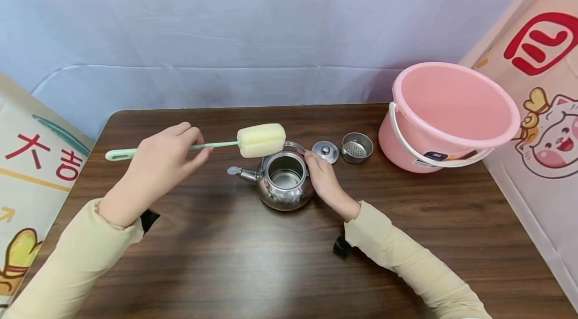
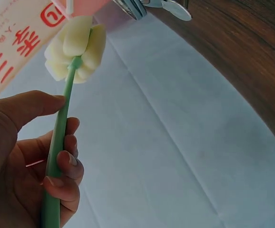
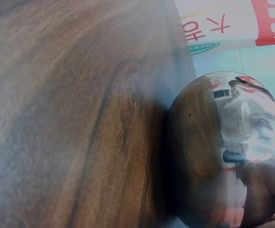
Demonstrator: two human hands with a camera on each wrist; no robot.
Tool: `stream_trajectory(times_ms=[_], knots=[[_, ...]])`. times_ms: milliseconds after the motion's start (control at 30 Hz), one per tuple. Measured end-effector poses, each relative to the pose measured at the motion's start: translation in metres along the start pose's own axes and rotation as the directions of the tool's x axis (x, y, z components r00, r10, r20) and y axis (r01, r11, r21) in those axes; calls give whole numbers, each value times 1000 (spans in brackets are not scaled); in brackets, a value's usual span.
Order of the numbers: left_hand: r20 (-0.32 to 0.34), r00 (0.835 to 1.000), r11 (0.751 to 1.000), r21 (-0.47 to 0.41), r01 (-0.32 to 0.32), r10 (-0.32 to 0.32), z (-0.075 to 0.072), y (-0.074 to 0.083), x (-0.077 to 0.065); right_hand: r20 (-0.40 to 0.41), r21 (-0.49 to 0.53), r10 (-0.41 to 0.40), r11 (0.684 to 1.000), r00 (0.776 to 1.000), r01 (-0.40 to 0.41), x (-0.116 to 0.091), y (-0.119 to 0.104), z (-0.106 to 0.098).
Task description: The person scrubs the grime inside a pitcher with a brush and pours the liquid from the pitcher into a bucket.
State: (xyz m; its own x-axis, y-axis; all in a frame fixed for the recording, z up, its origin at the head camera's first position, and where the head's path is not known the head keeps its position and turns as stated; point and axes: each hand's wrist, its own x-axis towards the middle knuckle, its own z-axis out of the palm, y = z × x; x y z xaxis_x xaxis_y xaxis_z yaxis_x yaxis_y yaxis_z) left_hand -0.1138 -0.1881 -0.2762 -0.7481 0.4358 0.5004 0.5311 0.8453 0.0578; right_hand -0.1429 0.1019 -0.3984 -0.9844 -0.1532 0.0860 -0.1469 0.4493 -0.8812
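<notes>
My left hand (image 1: 164, 153) grips the green handle (image 2: 56, 147) of a sponge bottle brush, fingers curled round it and thumb laid along it. The brush's pale yellow sponge head (image 1: 261, 140) is raised beside the kettle's mouth, overlapping its far left edge in the head view. Below it a shiny steel kettle (image 1: 285, 197) stands upright and lidless on the table, its spout pointing left under a small cap (image 1: 234, 170). My right hand (image 1: 326, 181) lies against the kettle's right side with fingers extended near the bail handle (image 1: 295, 145). The right wrist view shows the kettle's rounded wall (image 3: 199, 142) close up.
Right of the kettle, the steel lid (image 1: 325, 151) and a perforated strainer cup (image 1: 356, 148) sit on the brown wooden table (image 1: 217, 269). A pink bucket (image 1: 415, 146) with a white handle stands at the back right. Pale cloth (image 1: 226, 33) hangs behind the table.
</notes>
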Motion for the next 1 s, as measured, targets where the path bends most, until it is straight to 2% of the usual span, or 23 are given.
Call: stream_trajectory(times_ms=[133, 400, 667, 1000], knots=[[-23, 998, 998, 2, -57, 57, 1, 2, 4, 5, 11, -4, 1000, 1000, 4, 0, 0, 0], [-32, 988, 988, 36, -147, 148, 4, 9, 12, 4, 10, 44, 999, 999, -44, 0, -1, 0], [-7, 979, 977, 64, -205, 206, 6, 14, 17, -10, 0, 49, 999, 999, -49, 0, -2, 1], [-9, 960, 958, 73, -278, 280, 13, 18, 21, -10, -11, 37, 999, 999, -37, -1, -1, 0]])
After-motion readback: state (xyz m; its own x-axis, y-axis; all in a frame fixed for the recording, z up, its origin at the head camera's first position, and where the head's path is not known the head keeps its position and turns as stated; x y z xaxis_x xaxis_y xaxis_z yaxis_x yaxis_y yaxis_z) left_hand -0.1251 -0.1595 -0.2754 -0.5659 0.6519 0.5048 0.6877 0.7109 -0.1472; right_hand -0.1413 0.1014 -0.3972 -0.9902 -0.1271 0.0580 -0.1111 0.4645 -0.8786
